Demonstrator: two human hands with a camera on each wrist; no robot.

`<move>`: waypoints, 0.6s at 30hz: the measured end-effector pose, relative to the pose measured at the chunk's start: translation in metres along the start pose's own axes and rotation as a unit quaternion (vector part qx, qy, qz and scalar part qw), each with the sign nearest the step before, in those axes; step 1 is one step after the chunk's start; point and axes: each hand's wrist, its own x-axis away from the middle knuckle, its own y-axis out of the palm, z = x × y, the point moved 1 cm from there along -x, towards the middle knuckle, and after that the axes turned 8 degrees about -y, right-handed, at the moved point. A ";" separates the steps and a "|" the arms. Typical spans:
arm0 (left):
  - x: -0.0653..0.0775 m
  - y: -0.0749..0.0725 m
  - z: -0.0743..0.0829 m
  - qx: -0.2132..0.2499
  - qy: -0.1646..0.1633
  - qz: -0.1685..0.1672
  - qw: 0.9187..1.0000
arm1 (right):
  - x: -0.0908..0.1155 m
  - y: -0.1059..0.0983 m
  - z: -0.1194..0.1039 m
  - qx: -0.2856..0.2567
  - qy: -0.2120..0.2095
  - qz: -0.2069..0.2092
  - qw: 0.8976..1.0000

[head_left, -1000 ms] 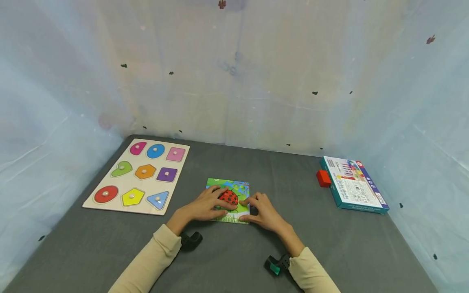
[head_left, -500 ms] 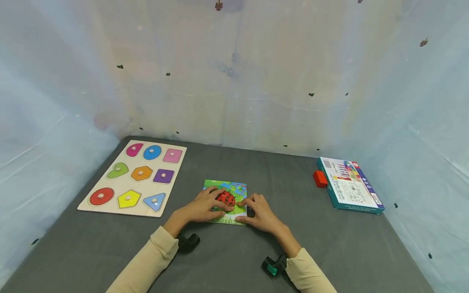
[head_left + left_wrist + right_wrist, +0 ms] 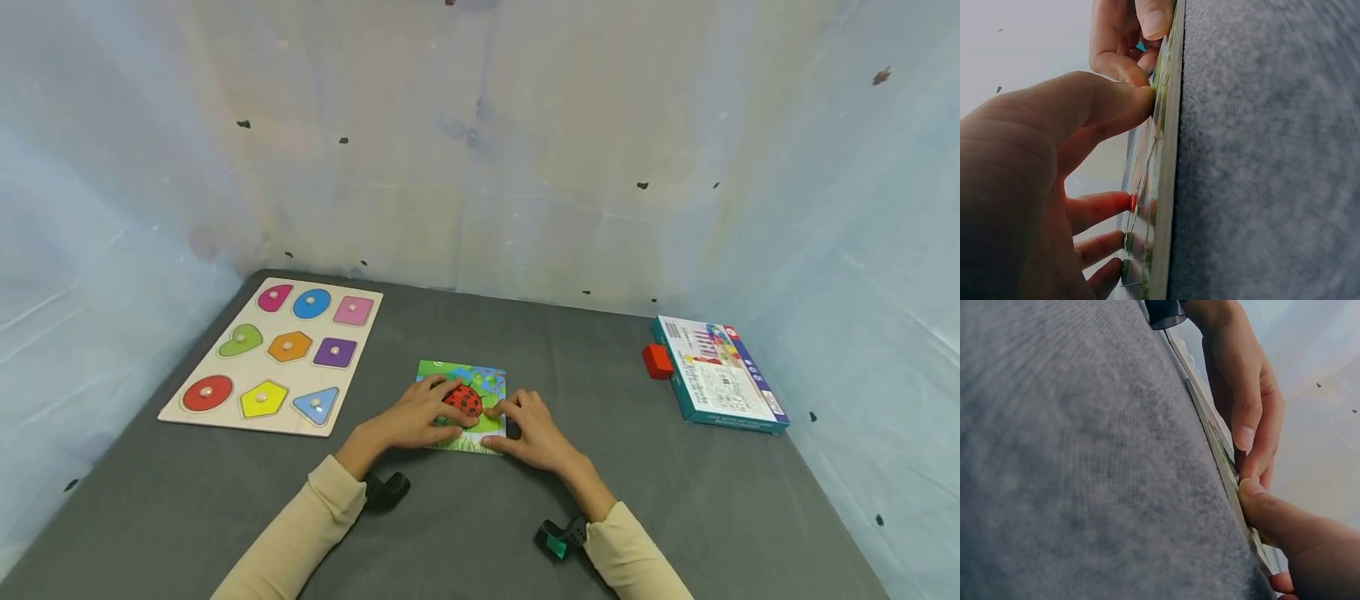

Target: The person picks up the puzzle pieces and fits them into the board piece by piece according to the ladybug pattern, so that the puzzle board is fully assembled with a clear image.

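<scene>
A flat, square ladybug jigsaw puzzle (image 3: 491,383) lies on the grey table, with a red spotted ladybug on a green and blue picture. Spread over its left part, my left hand (image 3: 420,414) touches the picture with its fingertips; the left wrist view shows thumb and fingers (image 3: 1100,209) resting on the surface. My right hand (image 3: 536,435) is at the right side, thumb and index fingertips apart on the picture. In the right wrist view, the right thumb (image 3: 1275,512) presses near the puzzle's edge (image 3: 1225,472). Both hands cover parts of the picture.
A wooden shape board (image 3: 247,367) with coloured knobbed pieces lies at the left. At the right are a teal-edged box (image 3: 723,375) and a red block (image 3: 657,362) against its left side. Pale sheeting (image 3: 525,167) hangs behind the grey table (image 3: 465,533).
The whole view shifts slightly as the head moves. Both hands stay on the puzzle in nearly the same pose, and nothing else visibly moves.
</scene>
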 end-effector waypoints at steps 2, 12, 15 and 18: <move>0.000 -0.001 0.000 -0.001 -0.001 -0.001 1.000 | -0.002 0.000 -0.001 0.005 0.001 0.002 1.000; -0.002 -0.002 -0.001 -0.015 0.010 -0.008 1.000 | -0.014 0.004 0.004 0.045 -0.036 -0.026 0.998; -0.001 -0.002 0.000 -0.019 0.021 -0.009 1.000 | -0.014 0.004 0.003 0.061 -0.036 -0.050 0.996; 0.000 -0.001 -0.001 -0.021 0.023 -0.009 0.999 | -0.014 0.006 0.002 0.069 -0.032 -0.059 0.995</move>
